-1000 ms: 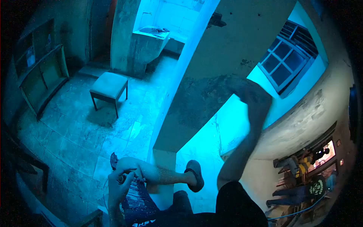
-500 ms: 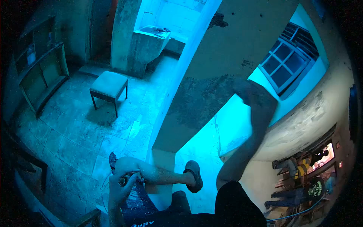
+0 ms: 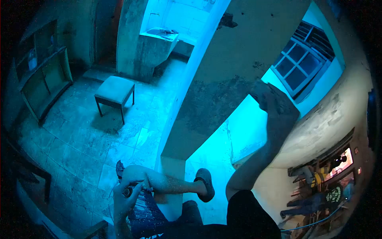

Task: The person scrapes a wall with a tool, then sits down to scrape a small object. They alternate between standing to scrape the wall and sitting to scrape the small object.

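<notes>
My left hand (image 3: 124, 201) rests low over my lap, beside my bent knee. Its fingers are wrapped round a small dark cylinder (image 3: 127, 192), whose round, ringed end faces up. Raised on the right, my right hand (image 3: 276, 104) is a dark shape with the wrist bent and the fingers curled together toward the left. It overlaps the lower edge of the stained pillar (image 3: 223, 91) in this view, near the barred window (image 3: 298, 65). I cannot tell what, if anything, lies inside the right fingers. My leg stretches out to a dark clog (image 3: 205, 185).
A padded stool (image 3: 115, 88) stands on the tiled floor (image 3: 75, 151). Behind it is a ledge with a basin (image 3: 161, 34); a wooden frame (image 3: 47, 85) leans at the left. Several people (image 3: 318, 181) sit at the far right, near a bright screen (image 3: 340, 164).
My right hand has shifted slightly right and down, its fingers still curled. The left hand keeps its grip on the small cylinder and has barely moved.
</notes>
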The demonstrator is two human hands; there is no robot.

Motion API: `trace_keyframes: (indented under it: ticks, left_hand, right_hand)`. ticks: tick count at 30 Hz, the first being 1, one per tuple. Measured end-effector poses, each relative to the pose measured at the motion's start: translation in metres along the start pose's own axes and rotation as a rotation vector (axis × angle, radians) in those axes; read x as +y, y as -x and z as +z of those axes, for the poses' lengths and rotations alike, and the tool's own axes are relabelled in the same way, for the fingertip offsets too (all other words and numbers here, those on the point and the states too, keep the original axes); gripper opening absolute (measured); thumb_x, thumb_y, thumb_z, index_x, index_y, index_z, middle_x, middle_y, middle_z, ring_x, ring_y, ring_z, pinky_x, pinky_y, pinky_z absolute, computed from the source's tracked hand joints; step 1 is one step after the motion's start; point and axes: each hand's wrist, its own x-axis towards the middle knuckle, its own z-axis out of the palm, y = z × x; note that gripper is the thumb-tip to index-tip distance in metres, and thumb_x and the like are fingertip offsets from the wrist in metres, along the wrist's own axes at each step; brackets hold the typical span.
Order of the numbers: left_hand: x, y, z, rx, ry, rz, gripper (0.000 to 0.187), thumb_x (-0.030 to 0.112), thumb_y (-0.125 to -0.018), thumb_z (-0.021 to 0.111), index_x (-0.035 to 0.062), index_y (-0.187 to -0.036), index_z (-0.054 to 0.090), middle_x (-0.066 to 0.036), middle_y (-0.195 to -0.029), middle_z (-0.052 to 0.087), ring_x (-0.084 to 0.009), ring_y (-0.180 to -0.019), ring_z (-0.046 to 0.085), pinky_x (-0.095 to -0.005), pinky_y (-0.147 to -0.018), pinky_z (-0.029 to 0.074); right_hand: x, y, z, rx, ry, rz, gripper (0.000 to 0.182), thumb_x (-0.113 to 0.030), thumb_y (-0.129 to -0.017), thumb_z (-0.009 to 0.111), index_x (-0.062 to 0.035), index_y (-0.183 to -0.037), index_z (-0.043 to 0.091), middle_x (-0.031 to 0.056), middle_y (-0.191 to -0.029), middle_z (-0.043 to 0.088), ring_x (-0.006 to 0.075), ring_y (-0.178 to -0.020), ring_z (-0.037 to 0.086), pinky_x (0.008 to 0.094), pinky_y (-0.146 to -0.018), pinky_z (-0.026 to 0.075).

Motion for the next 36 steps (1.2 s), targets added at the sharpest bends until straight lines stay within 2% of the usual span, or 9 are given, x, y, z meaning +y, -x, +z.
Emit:
trace_keyframes:
  ticks: [4, 8, 12, 16, 18, 24, 26, 32, 36]
  left_hand:
    - [0.006, -0.001, 0.002, -0.058, -0.015, -0.026, 0.014, 0.008, -0.078, 0.055, 0.002, -0.089, 0.059, -0.008, -0.07, 0.059, -0.0089, -0.056, 0.052, -0.0232, -0.046, 0.04]
    - [0.001, 0.0, -0.003, -0.062, -0.027, 0.008, 0.013, 0.007, -0.078, 0.054, 0.0007, -0.089, 0.058, -0.009, -0.07, 0.057, -0.0098, -0.056, 0.052, -0.0232, -0.045, 0.04]
    - [-0.001, 0.0, 0.0, 0.008, -0.028, 0.023, 0.014, 0.009, -0.077, 0.055, 0.0032, -0.089, 0.06, -0.004, -0.063, 0.057, -0.0043, -0.046, 0.043, -0.0211, -0.04, 0.029]
    - [0.011, 0.0, 0.002, 0.022, 0.01, -0.024, 0.014, 0.006, -0.077, 0.055, 0.0013, -0.089, 0.06, -0.007, -0.07, 0.058, -0.0075, -0.055, 0.051, -0.0213, -0.046, 0.038]
    - [0.007, 0.0, 0.003, 0.022, 0.027, -0.032, 0.014, 0.006, -0.077, 0.054, -0.0006, -0.089, 0.059, -0.009, -0.072, 0.058, -0.0106, -0.06, 0.056, -0.0218, -0.047, 0.042]
    - [0.003, 0.002, -0.002, 0.007, -0.023, -0.073, 0.014, 0.009, -0.077, 0.056, 0.0011, -0.089, 0.059, -0.008, -0.072, 0.058, -0.0102, -0.057, 0.055, -0.0214, -0.045, 0.041]
    - [0.004, 0.003, -0.003, 0.011, -0.065, -0.063, 0.015, 0.009, -0.077, 0.057, 0.0017, -0.089, 0.059, -0.008, -0.071, 0.058, -0.009, -0.054, 0.054, -0.0211, -0.044, 0.041]
    - [0.007, 0.003, 0.0, 0.019, -0.011, -0.056, 0.015, 0.009, -0.077, 0.057, 0.0017, -0.089, 0.059, -0.007, -0.07, 0.058, -0.0086, -0.052, 0.052, -0.021, -0.043, 0.04]
    - [0.009, 0.005, 0.0, 0.003, -0.038, -0.061, 0.015, 0.009, -0.077, 0.056, 0.0015, -0.089, 0.059, -0.008, -0.071, 0.058, -0.0091, -0.053, 0.053, -0.0214, -0.044, 0.04]
  right_hand:
    - [0.026, -0.006, 0.003, -0.144, 0.386, -0.078, 0.016, -0.006, -0.073, 0.06, 0.003, -0.086, 0.061, 0.0112, -0.071, 0.062, 0.0118, -0.059, 0.058, 0.0209, -0.054, 0.046]
    - [0.007, -0.001, -0.007, 0.066, -0.038, 0.01, 0.018, -0.013, -0.07, 0.063, 0.0033, -0.078, 0.062, 0.0125, -0.071, 0.062, 0.0138, -0.061, 0.06, 0.0258, -0.059, 0.047]
    - [0.038, -0.009, -0.001, -0.125, 0.453, -0.004, 0.012, -0.005, -0.073, 0.06, 0.0042, -0.08, 0.061, 0.012, -0.07, 0.062, 0.0119, -0.063, 0.06, 0.0236, -0.058, 0.047]
    - [0.017, -0.001, -0.012, 0.108, -0.053, -0.021, 0.026, -0.023, -0.069, 0.063, 0.0008, -0.078, 0.062, 0.0151, -0.065, 0.059, 0.0232, -0.056, 0.058, 0.0321, -0.055, 0.045]
    - [0.038, -0.003, 0.011, -0.067, 0.475, -0.152, 0.017, -0.009, -0.07, 0.064, -0.0006, -0.084, 0.062, 0.0124, -0.072, 0.062, 0.017, -0.063, 0.061, 0.0267, -0.059, 0.046]
    - [0.016, -0.004, -0.015, 0.054, 0.128, -0.088, 0.02, -0.012, -0.071, 0.063, 0.0, -0.087, 0.061, 0.0131, -0.073, 0.062, 0.0194, -0.064, 0.062, 0.0269, -0.063, 0.048]
    - [0.022, -0.005, 0.009, -0.129, 0.579, -0.146, 0.02, -0.012, -0.07, 0.063, -0.0005, -0.087, 0.061, 0.013, -0.074, 0.062, 0.0197, -0.067, 0.062, 0.0263, -0.063, 0.048]
    - [0.018, -0.01, -0.01, 0.082, 0.117, -0.17, 0.016, -0.019, -0.07, 0.062, -0.0071, -0.08, 0.064, 0.0126, -0.074, 0.062, 0.026, -0.059, 0.06, 0.0318, -0.058, 0.049]
    - [0.028, -0.011, -0.004, -0.104, 0.528, -0.199, 0.012, -0.012, -0.072, 0.06, -0.004, -0.08, 0.064, 0.0117, -0.071, 0.062, 0.0196, -0.062, 0.062, 0.0288, -0.057, 0.049]
